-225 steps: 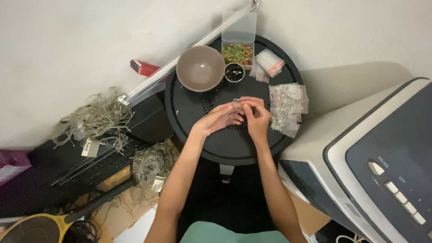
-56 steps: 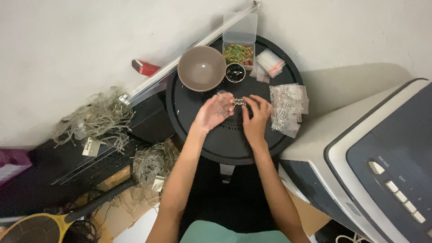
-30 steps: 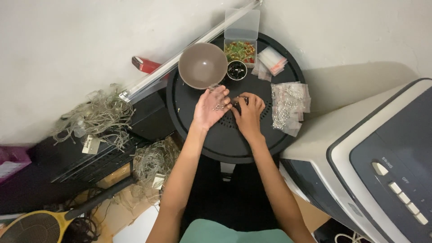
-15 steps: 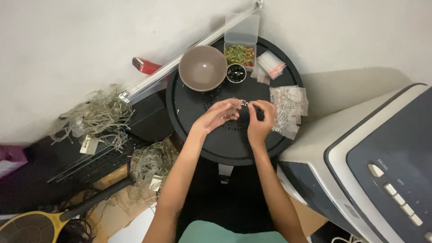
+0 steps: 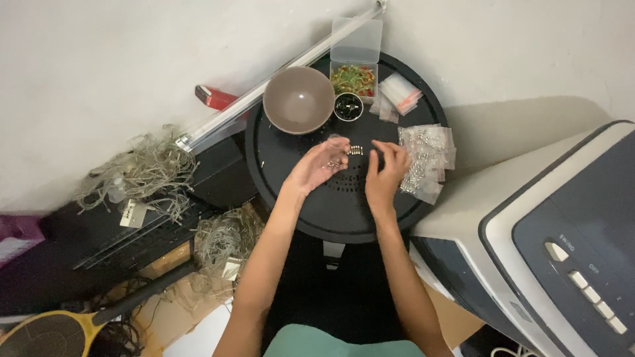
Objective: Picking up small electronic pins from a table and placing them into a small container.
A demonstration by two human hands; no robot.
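1. Cupped palm-up, the left hand (image 5: 316, 166) carries a few tiny metal bits (image 5: 334, 162) loose on its fingers; nothing is pinched, the fingers lie half spread.
2. Right hand (image 5: 385, 173) is curled, fingers bent in toward the palm; whether it pinches anything I cannot tell, since the fingertips hide it.
3. Between the two hands, just past the left fingertips, a short row of small metal pieces (image 5: 356, 149) lies on the black round table (image 5: 278, 165). Its long axis runs left to right across the view, roughly level.
4. Both forearms come up from the lower edge of the head view and converge over the middle of the table; the left wrist is turned so the palm faces up, the right wrist is bent with the back of the hand toward the camera.
5. At the far side of the table stand a brown bowl (image 5: 298, 100), a small black cup (image 5: 348, 106) just beside it, and an open clear box (image 5: 354, 73) of coloured bits with its lid raised.
6. Right of the hands lie clear bags (image 5: 426, 158) of metal parts, touching the table's edge; smaller bags (image 5: 398, 98) lie near the box.
7. A grey appliance (image 5: 549, 244) stands to the right; tangled wire (image 5: 142, 173) lies on the left.
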